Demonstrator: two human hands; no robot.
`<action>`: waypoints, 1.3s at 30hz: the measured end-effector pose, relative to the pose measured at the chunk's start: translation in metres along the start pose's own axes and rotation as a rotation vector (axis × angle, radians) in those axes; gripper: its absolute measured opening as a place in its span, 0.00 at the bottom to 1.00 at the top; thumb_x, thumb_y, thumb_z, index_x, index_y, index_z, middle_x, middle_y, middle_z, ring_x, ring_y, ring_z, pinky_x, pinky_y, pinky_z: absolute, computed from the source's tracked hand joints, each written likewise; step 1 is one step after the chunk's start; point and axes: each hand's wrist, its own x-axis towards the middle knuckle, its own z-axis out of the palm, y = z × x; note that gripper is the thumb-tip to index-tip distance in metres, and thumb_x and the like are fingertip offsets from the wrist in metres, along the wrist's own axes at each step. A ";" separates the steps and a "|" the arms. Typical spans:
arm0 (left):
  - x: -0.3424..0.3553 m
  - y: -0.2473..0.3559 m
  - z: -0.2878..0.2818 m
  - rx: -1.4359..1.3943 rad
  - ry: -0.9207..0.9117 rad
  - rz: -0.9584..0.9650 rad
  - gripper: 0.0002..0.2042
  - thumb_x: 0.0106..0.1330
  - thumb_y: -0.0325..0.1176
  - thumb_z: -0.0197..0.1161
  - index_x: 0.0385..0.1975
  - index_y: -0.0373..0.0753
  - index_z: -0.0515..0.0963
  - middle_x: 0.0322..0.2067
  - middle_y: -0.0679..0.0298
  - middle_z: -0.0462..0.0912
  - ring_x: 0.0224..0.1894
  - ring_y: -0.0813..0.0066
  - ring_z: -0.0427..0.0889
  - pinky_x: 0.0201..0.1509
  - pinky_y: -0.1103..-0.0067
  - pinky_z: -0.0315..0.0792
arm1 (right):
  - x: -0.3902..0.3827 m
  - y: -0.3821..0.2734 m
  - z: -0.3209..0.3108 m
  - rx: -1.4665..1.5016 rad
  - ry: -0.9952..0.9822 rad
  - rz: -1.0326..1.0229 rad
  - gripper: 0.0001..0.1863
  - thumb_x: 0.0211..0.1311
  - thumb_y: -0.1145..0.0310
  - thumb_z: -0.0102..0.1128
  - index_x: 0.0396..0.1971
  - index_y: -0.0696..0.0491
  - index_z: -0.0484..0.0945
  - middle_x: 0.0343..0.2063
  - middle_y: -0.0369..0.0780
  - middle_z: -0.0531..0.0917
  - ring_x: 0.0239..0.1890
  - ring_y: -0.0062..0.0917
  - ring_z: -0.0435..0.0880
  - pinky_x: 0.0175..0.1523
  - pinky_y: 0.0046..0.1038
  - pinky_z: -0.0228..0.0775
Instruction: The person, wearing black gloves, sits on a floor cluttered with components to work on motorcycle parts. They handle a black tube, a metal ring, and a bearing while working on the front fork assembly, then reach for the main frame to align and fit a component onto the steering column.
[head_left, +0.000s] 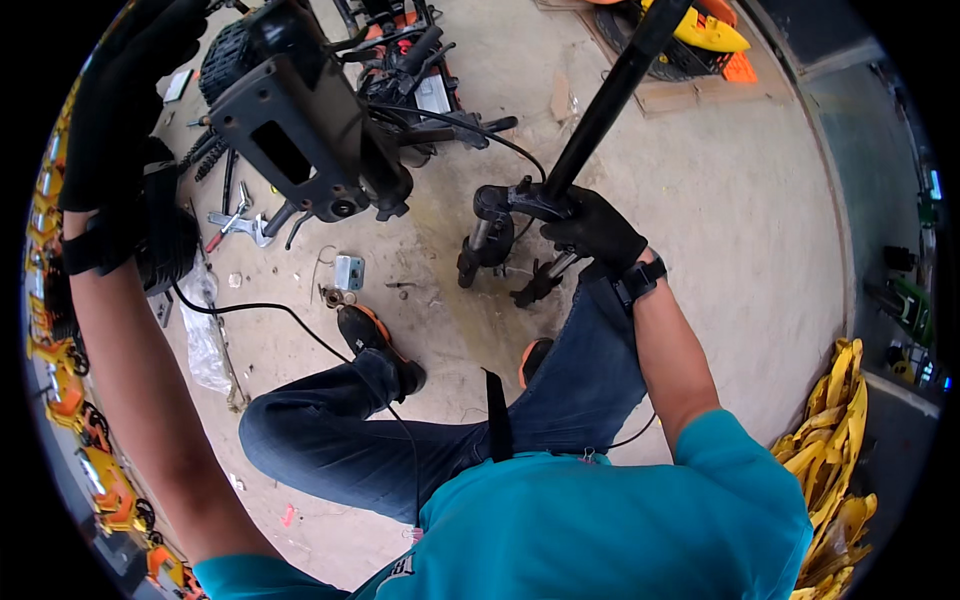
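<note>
My right hand point(597, 228), in a black glove, grips a fork assembly point(510, 200) at the foot of a long black tube point(620, 75), which rises toward the upper right. The fork's lower legs stand near the floor beside my right knee. My left hand point(130, 80), also gloved, is raised at the upper left, fingers curled at the frame's top edge; what they hold is too dark to make out. Right of it is a black metal frame point(298, 140) with a slotted plate, and a black cable point(520, 150) runs from there toward the fork.
Wrenches and tools point(240, 215), a small metal block point(349, 272) and a plastic bag point(208, 350) lie on the floor point(700, 200). Dark machinery point(410, 60) stands behind. Yellow parts point(710, 30) are at the top right, yellow panels point(820, 440) at lower right, orange machines point(95, 480) along the left.
</note>
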 end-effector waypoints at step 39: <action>0.022 0.078 0.046 -0.451 0.175 -0.053 0.12 0.62 0.16 0.60 0.45 0.32 0.77 0.43 0.64 0.82 0.46 0.80 0.79 0.52 0.82 0.74 | -0.002 0.000 -0.003 -0.023 0.019 -0.026 0.25 0.49 0.76 0.66 0.52 0.56 0.76 0.36 0.33 0.81 0.35 0.15 0.77 0.39 0.23 0.73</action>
